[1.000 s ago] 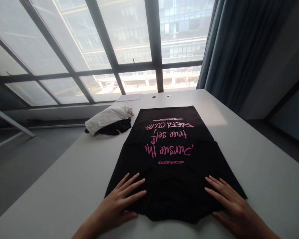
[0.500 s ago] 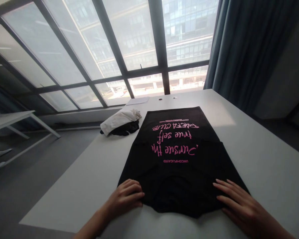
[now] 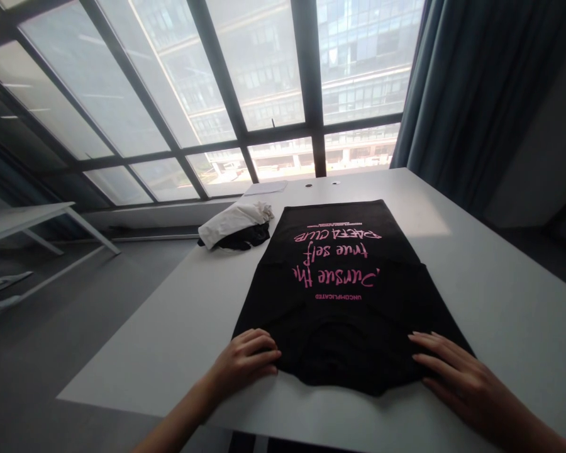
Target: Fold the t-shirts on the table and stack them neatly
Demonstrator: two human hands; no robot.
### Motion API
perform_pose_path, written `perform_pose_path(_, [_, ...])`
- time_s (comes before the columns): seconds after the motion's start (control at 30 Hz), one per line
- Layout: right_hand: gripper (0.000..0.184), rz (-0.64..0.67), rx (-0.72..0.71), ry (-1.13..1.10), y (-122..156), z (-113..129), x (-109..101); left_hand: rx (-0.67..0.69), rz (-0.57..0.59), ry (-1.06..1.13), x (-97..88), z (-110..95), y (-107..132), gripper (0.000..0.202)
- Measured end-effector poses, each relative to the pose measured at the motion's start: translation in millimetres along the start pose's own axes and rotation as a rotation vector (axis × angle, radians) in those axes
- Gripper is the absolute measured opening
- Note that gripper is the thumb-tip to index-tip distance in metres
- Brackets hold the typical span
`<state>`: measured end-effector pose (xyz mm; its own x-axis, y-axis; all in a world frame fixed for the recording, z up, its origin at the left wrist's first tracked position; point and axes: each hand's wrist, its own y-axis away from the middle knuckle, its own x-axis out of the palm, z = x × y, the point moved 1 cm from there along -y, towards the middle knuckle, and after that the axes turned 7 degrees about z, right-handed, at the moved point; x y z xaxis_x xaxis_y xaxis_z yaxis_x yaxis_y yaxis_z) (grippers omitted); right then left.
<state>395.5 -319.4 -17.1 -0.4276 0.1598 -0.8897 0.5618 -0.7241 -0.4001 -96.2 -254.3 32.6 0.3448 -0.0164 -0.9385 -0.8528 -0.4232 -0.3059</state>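
A black T-shirt (image 3: 344,327) lies spread on the white table (image 3: 170,340), neckline towards me. Its pink lettering appears upside down from here. My left hand (image 3: 248,362) rests on the near left shoulder of the shirt, fingers slightly bent and laid on the cloth; the thumb is hidden. On the near right shoulder lies my right hand (image 3: 457,374), its fingers stretched out over the fabric. Small wrinkles run across the shirt between the two hands.
Left of the shirt sits a crumpled pile of white and black clothing (image 3: 236,226). Sheets of paper (image 3: 265,187) lie at the far edge by the window. A blue curtain (image 3: 443,113) hangs at right; another table (image 3: 33,220) stands at left.
The view has shifted a little, bringing more of the table's near edge into sight. Both hands stay on the shirt's shoulders, and the shirt lies as before.
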Motion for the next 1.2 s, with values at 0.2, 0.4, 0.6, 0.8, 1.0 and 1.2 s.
perform_pose_path(0.2, [0.031, 0.009, 0.019, 0.01, -3, 3, -3, 0.007, -0.031, 0.009, -1.6, -1, -3, 0.02])
perform_pose_path(0.4, [0.031, 0.022, 0.006, 0.019, -2, 0, -5, 0.004, -0.047, 0.015, 0.9, 0, -1, 0.019])
perform_pose_path(0.6, [0.031, 0.025, 0.001, 0.042, -1, 2, -6, 0.0, -0.047, 0.035, -0.6, 2, -3, 0.017])
perform_pose_path(0.8, [0.03, -0.056, -0.034, 0.084, -5, 9, -15, 0.039, -0.029, 0.063, -4.1, 6, -5, 0.017])
perform_pose_path(1.0, [0.023, -0.068, -0.053, 0.064, -9, 9, -26, -0.001, 0.043, 0.025, -1.9, 9, -10, 0.015])
perform_pose_path(1.2, [0.029, -0.048, -0.062, 0.02, -18, 4, -23, 0.014, 0.118, -0.06, 0.6, 10, -14, 0.018])
